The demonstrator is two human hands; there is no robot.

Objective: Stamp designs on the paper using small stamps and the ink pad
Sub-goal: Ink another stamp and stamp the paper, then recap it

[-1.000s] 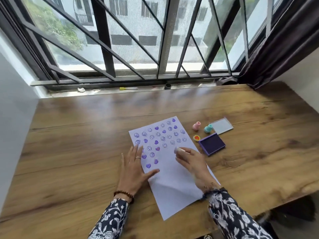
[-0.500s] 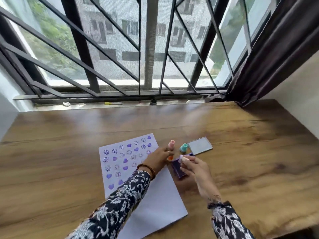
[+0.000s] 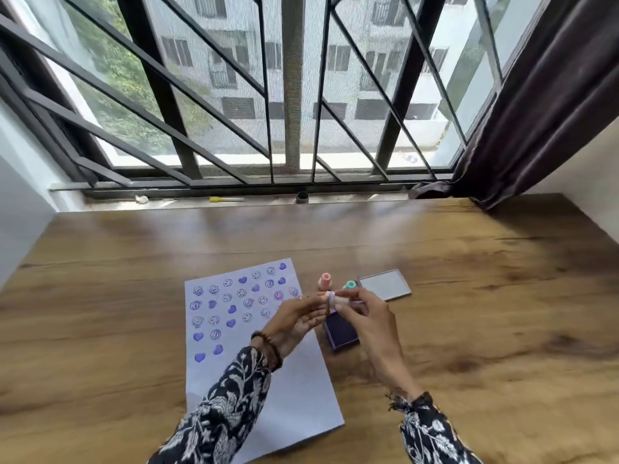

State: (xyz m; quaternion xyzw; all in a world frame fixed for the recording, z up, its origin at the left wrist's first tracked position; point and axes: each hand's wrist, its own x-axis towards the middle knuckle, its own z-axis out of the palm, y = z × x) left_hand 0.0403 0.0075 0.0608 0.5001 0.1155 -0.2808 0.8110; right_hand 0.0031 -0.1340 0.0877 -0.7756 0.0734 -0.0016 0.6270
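Note:
A white paper (image 3: 294,396) lies on the wooden table (image 3: 485,296); its upper half carries purple hearts and smiley prints. My hands meet just above the open purple ink pad (image 3: 341,333), right of the paper. My right hand (image 3: 366,318) pinches a small lilac and white stamp (image 3: 335,299). My left hand (image 3: 294,319) presses a small orange piece (image 3: 324,296) against the end of that stamp. A pink stamp (image 3: 325,280) and a teal stamp (image 3: 350,284) stand upright just behind my fingers.
The ink pad's flat grey lid (image 3: 385,284) lies to the right of the teal stamp. On the window sill behind the table lie a yellow-capped pen (image 3: 226,198) and a small dark cap (image 3: 302,196). A dark curtain (image 3: 536,112) hangs at the right.
My right hand lifted the stamp off the paper and carried it right, over the ink pad. My left hand left the paper, picked up the orange piece and brought it to the stamp.

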